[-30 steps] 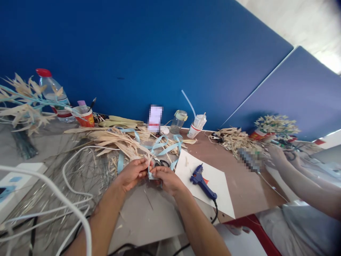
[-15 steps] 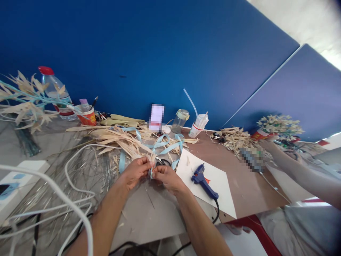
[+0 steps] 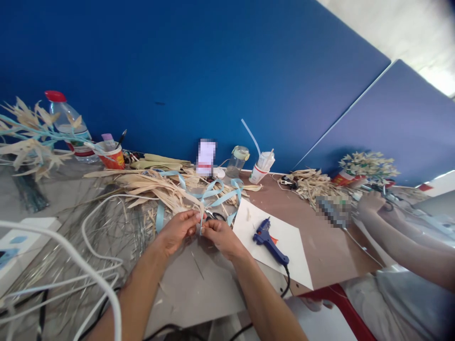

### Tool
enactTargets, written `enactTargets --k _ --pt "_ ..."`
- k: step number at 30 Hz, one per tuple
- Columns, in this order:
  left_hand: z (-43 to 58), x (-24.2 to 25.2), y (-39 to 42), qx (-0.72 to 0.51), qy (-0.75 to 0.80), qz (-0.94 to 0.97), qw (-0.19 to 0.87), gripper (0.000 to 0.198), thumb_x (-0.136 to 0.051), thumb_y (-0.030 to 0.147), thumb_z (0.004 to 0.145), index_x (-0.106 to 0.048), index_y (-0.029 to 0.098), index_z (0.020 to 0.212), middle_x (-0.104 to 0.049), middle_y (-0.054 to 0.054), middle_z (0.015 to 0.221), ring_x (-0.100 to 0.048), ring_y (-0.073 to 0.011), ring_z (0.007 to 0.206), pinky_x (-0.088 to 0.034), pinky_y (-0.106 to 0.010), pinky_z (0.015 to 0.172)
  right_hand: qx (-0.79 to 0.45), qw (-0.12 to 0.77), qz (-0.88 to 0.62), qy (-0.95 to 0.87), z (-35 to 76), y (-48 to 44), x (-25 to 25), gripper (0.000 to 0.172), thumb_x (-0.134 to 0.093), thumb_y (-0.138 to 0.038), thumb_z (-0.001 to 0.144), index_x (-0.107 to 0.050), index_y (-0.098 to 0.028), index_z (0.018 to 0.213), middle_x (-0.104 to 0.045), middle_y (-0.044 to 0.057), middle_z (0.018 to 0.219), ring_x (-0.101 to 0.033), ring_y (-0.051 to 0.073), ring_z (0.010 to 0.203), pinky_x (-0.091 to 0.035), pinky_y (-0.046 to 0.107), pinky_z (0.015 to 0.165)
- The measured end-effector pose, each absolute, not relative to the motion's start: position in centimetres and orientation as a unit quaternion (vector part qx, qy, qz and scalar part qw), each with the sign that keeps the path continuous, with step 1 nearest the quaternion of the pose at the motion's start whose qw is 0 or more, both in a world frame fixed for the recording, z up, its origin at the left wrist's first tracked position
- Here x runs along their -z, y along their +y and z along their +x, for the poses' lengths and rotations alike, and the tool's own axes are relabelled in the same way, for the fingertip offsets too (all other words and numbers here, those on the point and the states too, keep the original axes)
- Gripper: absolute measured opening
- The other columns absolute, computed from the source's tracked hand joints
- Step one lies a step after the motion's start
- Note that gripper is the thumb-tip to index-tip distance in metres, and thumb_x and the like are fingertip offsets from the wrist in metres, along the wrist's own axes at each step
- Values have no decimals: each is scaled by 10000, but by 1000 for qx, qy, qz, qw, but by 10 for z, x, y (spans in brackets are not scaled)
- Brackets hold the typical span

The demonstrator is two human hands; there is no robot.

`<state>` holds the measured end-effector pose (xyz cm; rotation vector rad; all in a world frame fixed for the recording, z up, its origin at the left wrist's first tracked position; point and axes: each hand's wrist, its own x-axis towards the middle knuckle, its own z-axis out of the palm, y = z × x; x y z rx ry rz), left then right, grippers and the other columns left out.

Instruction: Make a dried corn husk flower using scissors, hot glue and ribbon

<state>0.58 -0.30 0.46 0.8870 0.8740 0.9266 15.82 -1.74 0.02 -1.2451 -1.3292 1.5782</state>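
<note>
My left hand (image 3: 179, 230) is closed in a pinch on a pale dried husk piece (image 3: 199, 206) at the front of the husk heap. Right beside it, my right hand (image 3: 221, 237) pinches a narrow light blue ribbon (image 3: 202, 221) that runs upright between the two hands. The fingertips hide where ribbon and husk meet. Just behind my right hand lie black-handled scissors (image 3: 215, 216), partly covered. Loops of the same blue ribbon trail over the dried husks (image 3: 167, 189) behind my hands.
A blue glue gun (image 3: 266, 237) rests on white paper (image 3: 298, 265) to the right. White cables (image 3: 103, 279) and thin wires (image 3: 131, 227) spread at left. A bottle (image 3: 73, 125), paper cups (image 3: 110, 157) and a phone (image 3: 206, 156) stand along the blue partition. A co-worker's arms (image 3: 401, 241) reach in at far right.
My hands stay close together, with the fingers slightly shifted and the ribbon now showing more clearly between them. The view has turned slightly right. The co-worker's hands have come closer together.
</note>
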Motion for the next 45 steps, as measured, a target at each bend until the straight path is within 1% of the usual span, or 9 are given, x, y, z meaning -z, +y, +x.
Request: enactTargets --k 8,14,19,26,30,34,38,41,45 --pt "6 -2 -1 -416 395 390 721 329 -789 402 624 -690 127 775 -487 31 567 -306 -49 465 -192 -210 472 -617 356 -486 -506 157 -18 -2 293 -671 -392 669 -477 -190 582 -354 -90 490 -266 56 442 -178 225 459" --pt "7 -4 -2 -421 392 391 719 346 -754 441 652 -684 120 760 -438 40 544 -300 -51 466 -184 -208 459 -608 357 -497 -506 159 -18 -1 276 -651 -379 685 -470 -189 601 -354 -90 506 -268 52 442 -200 220 450" --pt "7 -6 -2 -412 386 384 730 295 -780 371 622 -627 129 693 -461 42 548 -301 -48 464 -205 -211 461 -611 350 -493 -512 160 -16 2 272 -668 -379 678 -500 -177 610 -376 -83 517 -273 51 462 -200 216 459" --pt "7 -1 -2 -396 394 390 732 331 -783 374 620 -538 152 635 -429 60 500 -327 -55 472 -231 -205 481 -591 354 -501 -524 159 -15 7 207 -687 -337 665 -573 -168 631 -481 -59 570 -367 67 502 -264 214 484" --pt "6 4 0 -379 385 395 743 326 -771 380 636 -543 149 658 -440 55 532 -322 -52 468 -230 -209 479 -611 350 -500 -505 160 -15 5 280 -764 -384 604 -595 -163 630 -511 -56 561 -390 67 499 -279 216 489" --pt "5 3 0 -376 375 397 748 373 -781 429 617 -541 148 665 -454 50 563 -309 -48 469 -226 -207 477 -666 341 -470 -469 163 -14 0 356 -811 -436 537 -611 -157 630 -480 -74 493 -339 51 456 -238 218 472" --pt "4 1 -1 -370 387 406 740 420 -783 483 597 -545 150 691 -476 43 602 -321 -47 481 -226 -204 474 -690 345 -460 -439 163 -14 -2 374 -789 -471 537 -589 -165 612 -463 -75 491 -340 54 465 -235 219 474" --pt "5 2 -1 -377 399 423 721 415 -756 496 623 -528 161 707 -470 51 606 -317 -44 472 -220 -205 472 -669 343 -474 -458 163 -13 -1 343 -734 -464 600 -556 -172 602 -416 -83 481 -311 57 465 -212 224 477" --pt "6 5 -1 -380 425 464 678 371 -679 497 700 -486 180 701 -422 72 562 -310 -49 448 -216 -211 462 -582 350 -509 -528 161 -13 0 327 -606 -434 713 -461 -186 556 -315 -88 486 -242 65 479 -171 242 483"
